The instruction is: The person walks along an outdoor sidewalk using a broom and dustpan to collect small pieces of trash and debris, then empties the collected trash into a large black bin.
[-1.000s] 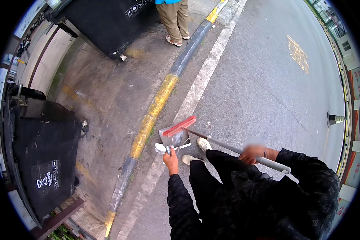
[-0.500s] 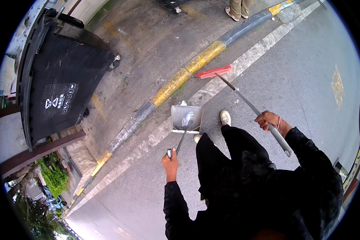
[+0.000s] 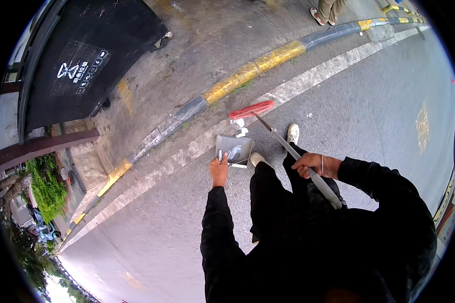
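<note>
My left hand (image 3: 219, 170) is closed round the upper end of a dustpan's handle. Beyond it the grey dustpan (image 3: 242, 146) rests on the road, some pale litter inside it. My right hand (image 3: 308, 164) grips the grey pole of a broom (image 3: 318, 183). The broom's red bristle head (image 3: 251, 109) lies on the ground just past the dustpan's far edge. Between head and pan sit crumpled white scraps (image 3: 240, 127), close to the pan's lip.
A yellow and black kerb (image 3: 242, 76) runs diagonally beyond the broom. Behind it stands a large black wheeled bin (image 3: 81, 60). Another person's legs (image 3: 330, 10) show at the top. My light shoes (image 3: 292, 133) are beside the dustpan. Green shrubs (image 3: 48, 194) grow at lower left.
The broom head has come left and nearer, to the dustpan's far side, with white scraps now in front of it. My right hand has moved left; the view has shifted.
</note>
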### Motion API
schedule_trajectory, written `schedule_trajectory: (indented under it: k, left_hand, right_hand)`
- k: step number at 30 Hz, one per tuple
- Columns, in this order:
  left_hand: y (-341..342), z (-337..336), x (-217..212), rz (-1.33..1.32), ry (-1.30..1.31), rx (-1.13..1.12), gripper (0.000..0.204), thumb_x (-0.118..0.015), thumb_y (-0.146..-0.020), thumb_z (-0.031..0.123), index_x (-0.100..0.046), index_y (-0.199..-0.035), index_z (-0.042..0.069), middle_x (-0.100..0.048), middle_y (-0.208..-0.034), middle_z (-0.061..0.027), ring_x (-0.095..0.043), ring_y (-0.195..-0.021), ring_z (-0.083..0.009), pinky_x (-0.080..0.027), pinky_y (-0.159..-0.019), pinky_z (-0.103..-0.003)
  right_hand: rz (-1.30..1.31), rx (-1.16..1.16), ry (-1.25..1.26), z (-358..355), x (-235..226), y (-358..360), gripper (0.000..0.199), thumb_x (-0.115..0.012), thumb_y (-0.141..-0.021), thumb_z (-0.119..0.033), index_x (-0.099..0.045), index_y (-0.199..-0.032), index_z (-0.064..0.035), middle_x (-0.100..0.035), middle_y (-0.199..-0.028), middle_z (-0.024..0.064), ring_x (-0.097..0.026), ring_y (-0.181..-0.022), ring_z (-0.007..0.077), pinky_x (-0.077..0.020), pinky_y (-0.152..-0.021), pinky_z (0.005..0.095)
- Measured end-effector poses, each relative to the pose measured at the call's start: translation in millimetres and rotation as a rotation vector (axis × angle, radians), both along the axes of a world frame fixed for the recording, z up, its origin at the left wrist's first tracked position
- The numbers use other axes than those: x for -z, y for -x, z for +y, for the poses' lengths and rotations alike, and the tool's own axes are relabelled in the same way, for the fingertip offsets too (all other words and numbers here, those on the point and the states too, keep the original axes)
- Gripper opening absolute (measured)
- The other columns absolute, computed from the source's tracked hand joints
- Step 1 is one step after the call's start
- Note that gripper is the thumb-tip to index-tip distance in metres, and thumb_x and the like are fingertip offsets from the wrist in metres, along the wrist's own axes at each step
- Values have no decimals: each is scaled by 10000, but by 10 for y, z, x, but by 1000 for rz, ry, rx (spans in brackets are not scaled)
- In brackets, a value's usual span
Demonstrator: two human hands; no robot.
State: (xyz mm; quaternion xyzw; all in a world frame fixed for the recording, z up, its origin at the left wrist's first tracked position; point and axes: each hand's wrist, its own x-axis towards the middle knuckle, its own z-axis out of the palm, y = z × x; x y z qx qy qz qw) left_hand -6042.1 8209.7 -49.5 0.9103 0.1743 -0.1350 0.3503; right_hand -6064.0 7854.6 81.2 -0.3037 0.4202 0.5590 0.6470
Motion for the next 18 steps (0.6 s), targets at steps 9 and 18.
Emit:
schedule_trajectory:
  k: [9,18]
  left_hand:
    - [-186,173,105,67,442,-294,431,-679,-842,382,-589,-686,-9,-565,-583,-64,-532,-524,-139,-455,-501,-329]
    - [-917,995,-1485,-461,891,-727,408,-633,-900,320,-442,-623,89,-365,-481,31,-333,-382,-86,-325,-387,-293]
  right_hand:
    - [139,-332,-138,330,-379,-179,239,-552,-927,-91,-430,-722,-79,-407,-554,-51,-404,-448,11,-319,-367,161]
    - [-513,-1227,170,-97,-939,-573,237,-665,-828,-177,-515,-766,-4,-493,-597,37,-491,-470,127,-431,-395,292]
